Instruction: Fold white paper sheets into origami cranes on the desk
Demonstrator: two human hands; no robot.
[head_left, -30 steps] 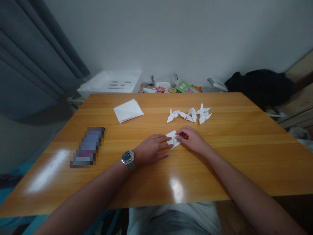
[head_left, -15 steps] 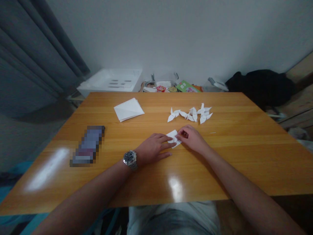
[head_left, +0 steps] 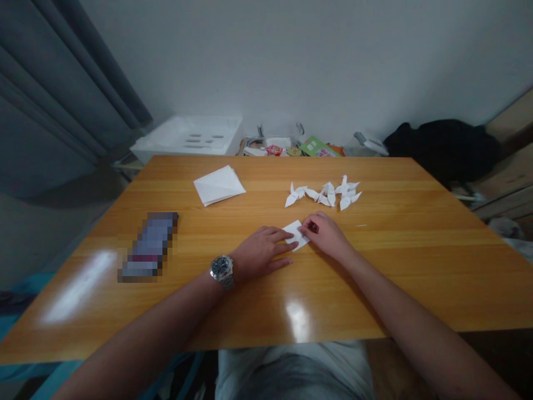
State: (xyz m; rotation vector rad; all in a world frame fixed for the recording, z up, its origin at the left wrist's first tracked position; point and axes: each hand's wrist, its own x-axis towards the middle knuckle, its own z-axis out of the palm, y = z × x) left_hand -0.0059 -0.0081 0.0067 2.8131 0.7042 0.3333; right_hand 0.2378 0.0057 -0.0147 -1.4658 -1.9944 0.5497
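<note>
A small folded piece of white paper (head_left: 292,228) lies on the wooden table between my two hands. My left hand (head_left: 264,251), with a metal watch on its wrist, rests flat with fingers stretched out, two of them over the paper. My right hand (head_left: 323,235) has its thumb and fingertips pinched at the paper's right side, partly covering it. Just beyond my hands, several folded white paper cranes (head_left: 328,194) sit in a loose row.
A stack of white paper sheets (head_left: 220,186) lies at the back left. A blurred-out phone (head_left: 152,244) is on the left side. A thin white strip (head_left: 361,225) lies to the right. Behind the table (head_left: 416,266) stand a white tray (head_left: 183,145) and assorted items.
Both hands stay almost in place. The dark fold line at the middle of the paper shows less now, and the right fingertips have shifted slightly to the left.
</note>
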